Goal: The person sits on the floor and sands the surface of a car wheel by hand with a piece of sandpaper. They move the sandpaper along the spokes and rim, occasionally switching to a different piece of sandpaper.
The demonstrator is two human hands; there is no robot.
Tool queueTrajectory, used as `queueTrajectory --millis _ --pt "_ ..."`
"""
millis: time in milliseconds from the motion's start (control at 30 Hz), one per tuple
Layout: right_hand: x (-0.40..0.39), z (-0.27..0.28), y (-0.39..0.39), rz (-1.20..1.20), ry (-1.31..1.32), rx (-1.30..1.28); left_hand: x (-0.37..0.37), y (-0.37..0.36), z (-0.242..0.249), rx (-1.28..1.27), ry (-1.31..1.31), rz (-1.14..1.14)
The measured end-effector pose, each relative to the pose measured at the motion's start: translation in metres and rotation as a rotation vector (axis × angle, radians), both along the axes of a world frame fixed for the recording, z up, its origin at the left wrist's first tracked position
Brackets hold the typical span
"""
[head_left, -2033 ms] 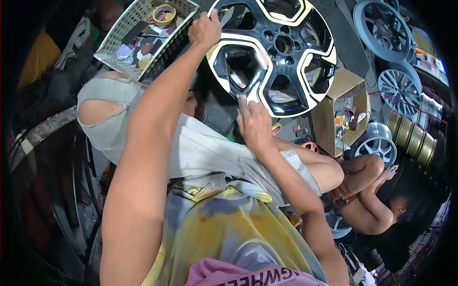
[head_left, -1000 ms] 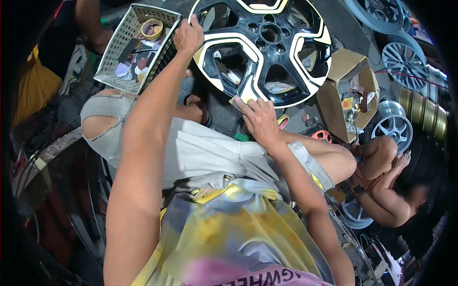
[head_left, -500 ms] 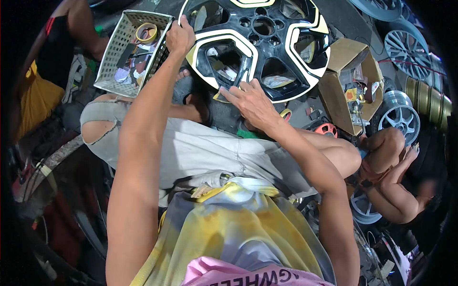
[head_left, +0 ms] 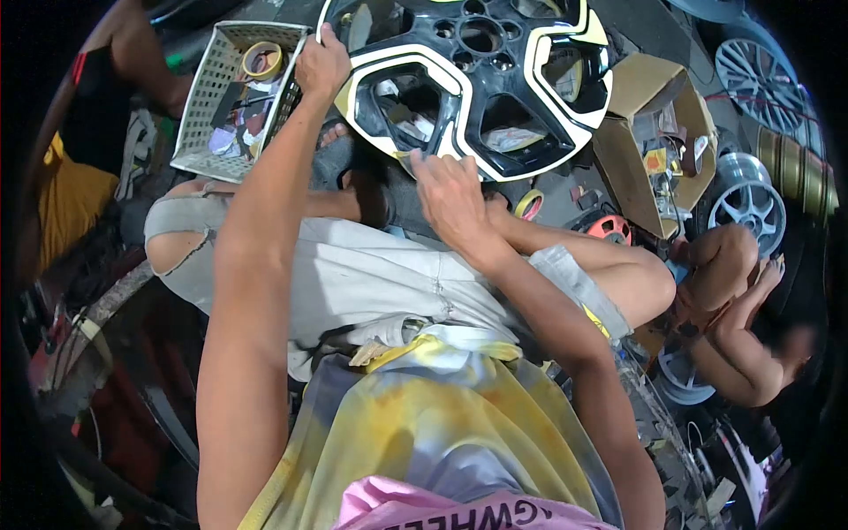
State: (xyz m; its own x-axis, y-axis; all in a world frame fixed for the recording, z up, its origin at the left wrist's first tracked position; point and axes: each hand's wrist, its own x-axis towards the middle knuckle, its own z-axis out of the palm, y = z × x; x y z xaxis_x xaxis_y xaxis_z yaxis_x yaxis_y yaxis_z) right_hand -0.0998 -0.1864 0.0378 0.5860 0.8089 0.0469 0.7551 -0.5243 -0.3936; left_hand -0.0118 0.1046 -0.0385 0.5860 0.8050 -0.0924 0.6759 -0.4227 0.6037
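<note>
A black alloy wheel rim (head_left: 508,78) with cream-yellow bands along its spokes stands before me at the top of the view, its upper edge cut off. My left hand (head_left: 321,67) is closed around the rim's left edge. At the lower edge is my right hand (head_left: 452,201), its fingers bent and pressed together, with the index fingertip beside a small yellow flap (head_left: 403,155). What those fingers pinch is hidden. Light trousers (head_left: 389,265) cover my folded legs just below the rim.
To the left stands a white plastic basket (head_left: 190,132) holding a tape roll (head_left: 262,61) and scraps. An open cardboard box (head_left: 618,146) is on the right, near another tape roll (head_left: 529,205) and a red reel (head_left: 609,230). Silver wheels (head_left: 749,212) and a seated person (head_left: 738,340) are farther right.
My right hand has shifted slightly left and its fingers have curled in more. The rim sits a little higher in view. A grey trouser cuff now shows by my right knee.
</note>
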Motion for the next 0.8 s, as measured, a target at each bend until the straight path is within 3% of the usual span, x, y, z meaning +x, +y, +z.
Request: queueTrajectory --millis 233,333,533,667,733,800 --pt "0.015 -0.001 0.021 -0.035 0.044 0.082 0.002 -0.003 0.005 -0.02 0.004 0.026" --pt "0.002 0.009 0.009 -0.009 0.13 -0.025 -0.001 -0.002 0.001 -0.024 0.025 0.024" --pt "0.02 -0.009 0.036 -0.055 0.035 0.053 0.001 0.0 0.002 -0.016 0.019 0.008" --pt "-0.009 0.017 -0.006 0.044 0.032 -0.023 0.004 0.003 0.0 -0.008 0.035 0.009" --pt "-0.029 0.025 -0.023 0.127 0.276 -0.063 0.004 0.0 0.005 -0.027 0.041 0.025" --pt "-0.037 0.016 -0.028 0.051 0.284 0.023 0.005 0.004 0.0 -0.038 0.056 0.01"
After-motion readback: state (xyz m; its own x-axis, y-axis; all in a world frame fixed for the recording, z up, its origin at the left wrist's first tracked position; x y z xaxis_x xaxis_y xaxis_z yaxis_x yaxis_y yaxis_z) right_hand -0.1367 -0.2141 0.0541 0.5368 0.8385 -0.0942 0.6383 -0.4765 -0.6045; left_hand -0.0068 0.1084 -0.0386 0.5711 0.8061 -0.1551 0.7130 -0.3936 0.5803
